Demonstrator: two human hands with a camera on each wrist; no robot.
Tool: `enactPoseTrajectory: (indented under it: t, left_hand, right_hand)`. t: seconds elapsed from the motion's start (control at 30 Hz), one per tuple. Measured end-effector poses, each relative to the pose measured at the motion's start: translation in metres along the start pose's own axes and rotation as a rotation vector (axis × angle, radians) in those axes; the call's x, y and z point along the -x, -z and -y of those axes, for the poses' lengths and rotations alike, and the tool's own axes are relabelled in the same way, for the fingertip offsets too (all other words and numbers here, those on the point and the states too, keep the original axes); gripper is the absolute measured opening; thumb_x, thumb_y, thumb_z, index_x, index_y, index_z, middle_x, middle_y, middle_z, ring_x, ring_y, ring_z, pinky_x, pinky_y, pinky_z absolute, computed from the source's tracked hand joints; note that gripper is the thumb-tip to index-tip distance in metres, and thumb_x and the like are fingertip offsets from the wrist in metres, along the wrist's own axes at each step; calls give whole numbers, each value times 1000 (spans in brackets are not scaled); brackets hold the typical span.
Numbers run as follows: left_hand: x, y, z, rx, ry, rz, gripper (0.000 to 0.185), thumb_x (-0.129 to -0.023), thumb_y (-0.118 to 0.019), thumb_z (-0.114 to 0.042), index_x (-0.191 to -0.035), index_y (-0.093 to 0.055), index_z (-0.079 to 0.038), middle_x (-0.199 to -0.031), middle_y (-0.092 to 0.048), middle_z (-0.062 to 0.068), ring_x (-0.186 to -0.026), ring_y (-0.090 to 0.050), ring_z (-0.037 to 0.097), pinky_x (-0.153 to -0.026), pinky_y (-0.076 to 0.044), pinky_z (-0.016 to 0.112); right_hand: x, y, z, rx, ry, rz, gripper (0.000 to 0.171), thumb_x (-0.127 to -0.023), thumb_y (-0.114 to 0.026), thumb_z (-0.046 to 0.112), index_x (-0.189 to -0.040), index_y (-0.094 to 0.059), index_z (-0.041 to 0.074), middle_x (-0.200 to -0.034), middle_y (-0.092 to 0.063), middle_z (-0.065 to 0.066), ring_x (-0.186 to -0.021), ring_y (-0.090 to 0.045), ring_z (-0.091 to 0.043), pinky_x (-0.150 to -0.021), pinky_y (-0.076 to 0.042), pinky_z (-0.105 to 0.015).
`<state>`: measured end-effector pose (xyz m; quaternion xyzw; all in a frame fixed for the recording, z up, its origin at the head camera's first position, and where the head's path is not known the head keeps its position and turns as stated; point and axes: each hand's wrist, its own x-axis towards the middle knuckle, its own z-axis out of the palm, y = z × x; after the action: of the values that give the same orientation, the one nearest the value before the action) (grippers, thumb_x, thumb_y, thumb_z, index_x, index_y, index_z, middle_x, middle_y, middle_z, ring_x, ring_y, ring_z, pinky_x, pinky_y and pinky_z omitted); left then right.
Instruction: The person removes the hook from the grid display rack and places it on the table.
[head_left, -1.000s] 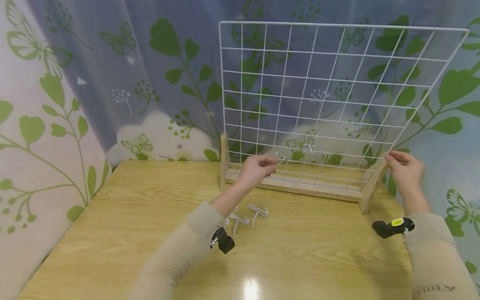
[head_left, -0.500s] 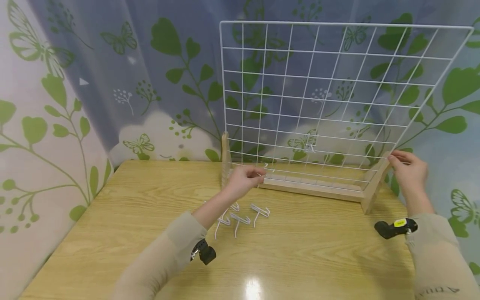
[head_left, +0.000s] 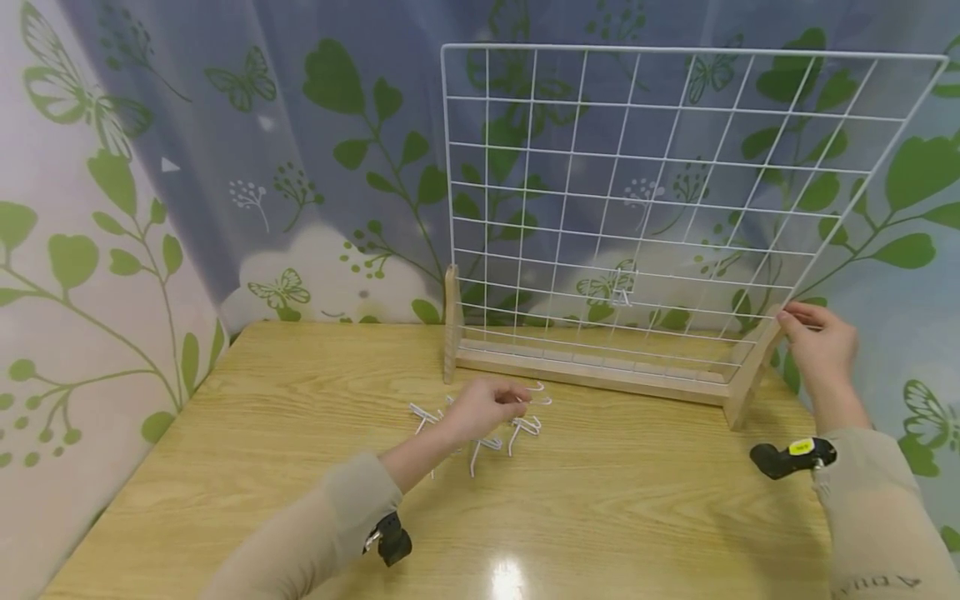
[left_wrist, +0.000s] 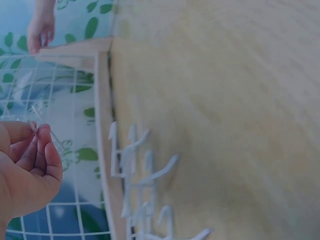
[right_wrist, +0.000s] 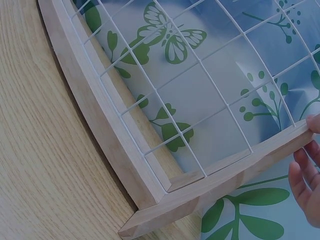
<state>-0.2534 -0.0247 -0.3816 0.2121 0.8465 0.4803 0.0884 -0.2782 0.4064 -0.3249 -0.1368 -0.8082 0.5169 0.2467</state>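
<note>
My left hand (head_left: 483, 408) pinches a white wire hook (head_left: 543, 402) between thumb and fingertips, above the table in front of the rack. Several loose wire hooks (head_left: 527, 427) lie beneath and beside it, partly hidden by the hand and forearm; the left wrist view shows these hooks (left_wrist: 167, 167) from closer. A white wire grid panel (head_left: 690, 51) stands upright in a wooden base (head_left: 592, 372). One hook (head_left: 622, 297) hangs low on the grid, near its middle. At the base's right upright (head_left: 753, 367), my right hand (head_left: 823, 343) grips the top end beside the grid's edge.
The wooden table (head_left: 637, 492) reaches back to a curtain (head_left: 360, 183) with leaf and butterfly prints, close behind the rack. A printed wall covering (head_left: 90, 333) borders the table's left side. Black cameras are strapped to both wrists.
My left hand has drawn back from the grid, down and toward the loose hooks, with the hook still between its fingers. My right hand stays on the upright.
</note>
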Motion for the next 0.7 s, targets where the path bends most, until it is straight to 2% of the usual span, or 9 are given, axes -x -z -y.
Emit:
enactPoseTrajectory:
  t: [0.23, 0.4, 0.7]
  left_hand:
    - [4, -19, 13, 98, 31, 54, 20, -86, -64, -9, -105, -68, -2, -80, -64, 2, -76, -63, 23, -59, -47, 22]
    - [5, -29, 17, 120, 25, 51, 20, -85, -65, -8, -103, -68, 0, -74, -63, -1, -69, -59, 15, -61, -49, 24]
    - [11, -48, 21, 138, 38, 87, 17, -84, -65, -4, -101, -69, 1, -77, -65, 10, -63, -56, 7, -61, -50, 20]
  right_hand:
    - [0, 0, -1, -2, 6, -1, 12, -91, -58, 23, -88, -56, 34, -81, -49, 20, -69, -49, 6, -55, -42, -7]
    - [-1, 0, 0, -3, -3, 4, 11, -91, -58, 24, -89, -56, 34, -81, -49, 21, -70, -50, 7, -55, -42, -7]
    - [-1, 0, -1, 6, -3, 5, 10, -91, -57, 24, -90, -56, 34, -81, -49, 20, -71, -49, 6, -56, -42, -7]
